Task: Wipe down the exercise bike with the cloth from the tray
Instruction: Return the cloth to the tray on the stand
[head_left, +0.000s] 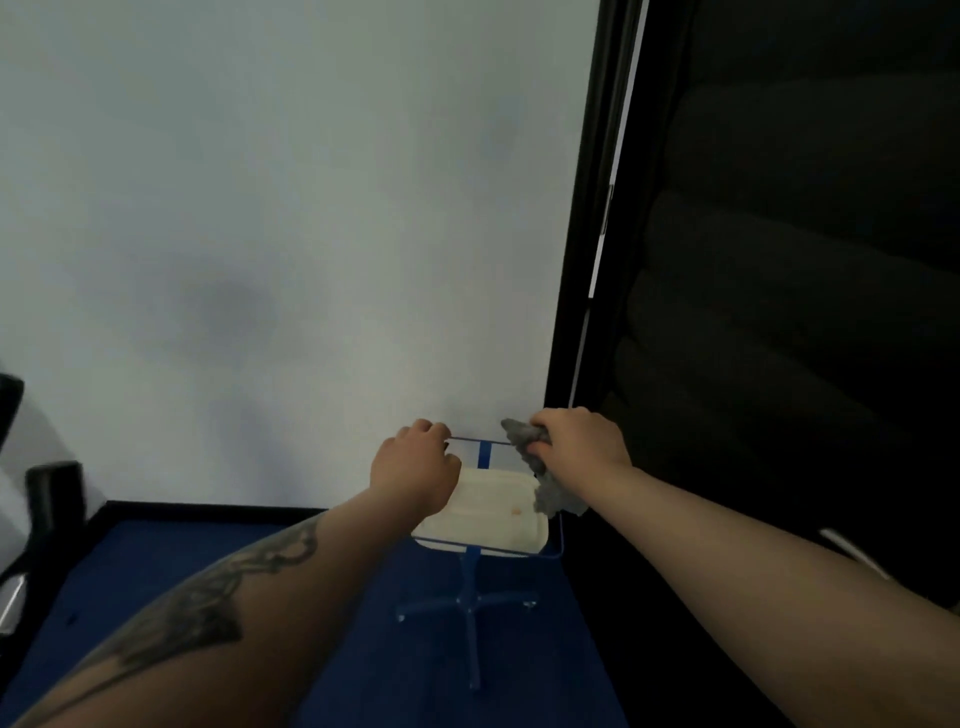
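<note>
Nearest, our two forearms reach out over the blue floor (156, 561). Our left hand (415, 467) curls at the tray (488, 525), its grip seemingly on the stand's (470, 587) thin rim, though blur hides the fingertips. Our right hand (582, 441) grips the grey cloth (550, 493), bunched, hanging over the tray's right edge. Behind stands a white wall (285, 208).

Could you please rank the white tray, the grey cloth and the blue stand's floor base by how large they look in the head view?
1. Blue stand's floor base and white tray: alike in spread; the base lies farther away, so unranked.
2. Grey cloth, bunched in the right hand, partly hidden.
</note>
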